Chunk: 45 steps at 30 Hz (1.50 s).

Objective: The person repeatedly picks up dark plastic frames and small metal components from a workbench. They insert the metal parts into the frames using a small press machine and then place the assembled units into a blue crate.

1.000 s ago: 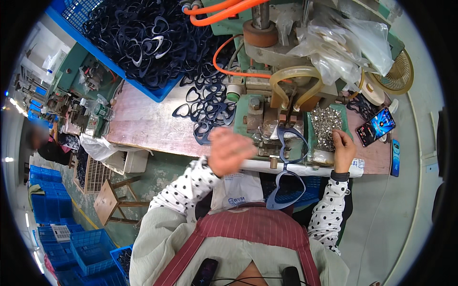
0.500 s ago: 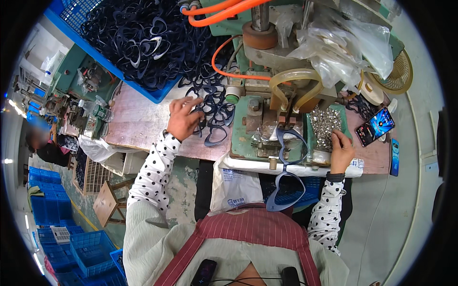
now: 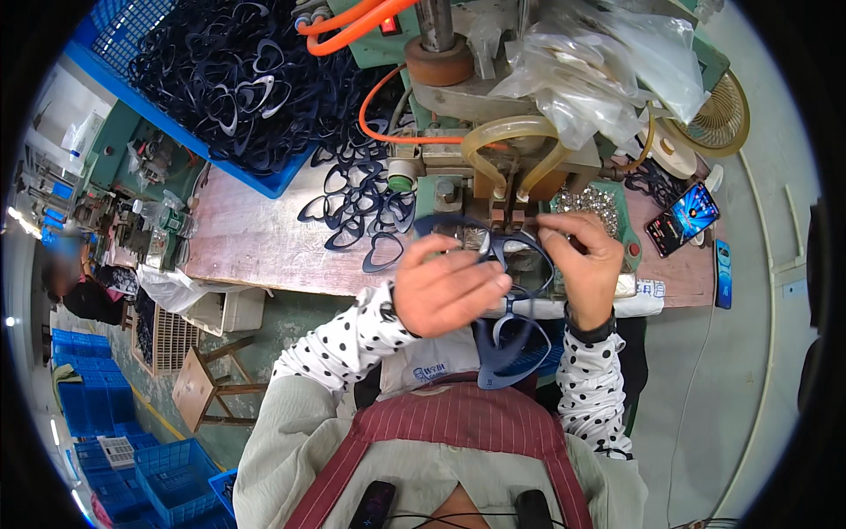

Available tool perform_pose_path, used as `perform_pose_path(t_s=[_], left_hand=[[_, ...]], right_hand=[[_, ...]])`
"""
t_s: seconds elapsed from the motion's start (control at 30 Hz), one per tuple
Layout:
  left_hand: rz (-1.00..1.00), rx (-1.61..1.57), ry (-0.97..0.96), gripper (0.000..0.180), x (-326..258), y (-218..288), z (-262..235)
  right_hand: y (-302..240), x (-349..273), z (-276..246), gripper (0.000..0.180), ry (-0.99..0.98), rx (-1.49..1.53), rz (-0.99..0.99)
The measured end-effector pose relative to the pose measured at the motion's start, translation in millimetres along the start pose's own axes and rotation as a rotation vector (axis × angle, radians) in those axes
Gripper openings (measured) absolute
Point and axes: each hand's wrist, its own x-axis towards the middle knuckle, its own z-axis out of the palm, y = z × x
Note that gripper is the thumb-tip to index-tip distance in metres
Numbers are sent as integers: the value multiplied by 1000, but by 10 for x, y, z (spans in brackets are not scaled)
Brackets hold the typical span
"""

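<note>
My left hand (image 3: 449,289) is in front of the bench press (image 3: 445,191), fingers curled round a dark blue eyeglass frame (image 3: 430,224), blurred by motion. Another blue eyeglass frame (image 3: 500,379) hangs down over the bench edge from the press's jig, its lower rim also smeared. My right hand (image 3: 583,269) is at the right of the jig, thumb and forefinger pinched together; whatever is between the fingertips is too small to make out. Just behind it, small shiny metal parts (image 3: 589,204) lie heaped in a green tray.
A blue crate (image 3: 280,181) full of dark frames stands at the back left. Several loose frames (image 3: 352,207) lie on the bench beside it. Orange hoses (image 3: 357,19) and clear plastic bags (image 3: 590,75) surround the press. Two phones (image 3: 683,219) lie at the right.
My left hand has moved right from the loose frames to the press, bringing a frame. My right hand has moved left from the metal parts toward the jig. The view has shifted slightly.
</note>
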Motion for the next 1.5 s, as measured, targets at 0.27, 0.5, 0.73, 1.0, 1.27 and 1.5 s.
perform_pose_path(t_s=[0.27, 0.5, 0.73, 1.0, 1.27, 1.5], left_hand=[[96, -275, 8, 38, 128, 106, 157], [148, -332, 25, 28, 97, 201, 9], [274, -523, -5, 26, 107, -18, 260], [229, -617, -16, 25, 78, -42, 385], [214, -620, -17, 26, 80, -32, 367], [-93, -79, 17, 37, -475, -240, 137]], right_hand=[[-36, -30, 151, 34, -23, 133, 198], [-99, 55, 353, 40, 19, 363, 219], [58, 89, 148, 49, 34, 256, 189], [1296, -167, -687, 28, 143, -401, 206], [1302, -229, -579, 14, 123, -806, 53], [1402, -210, -617, 12, 248, -477, 180]])
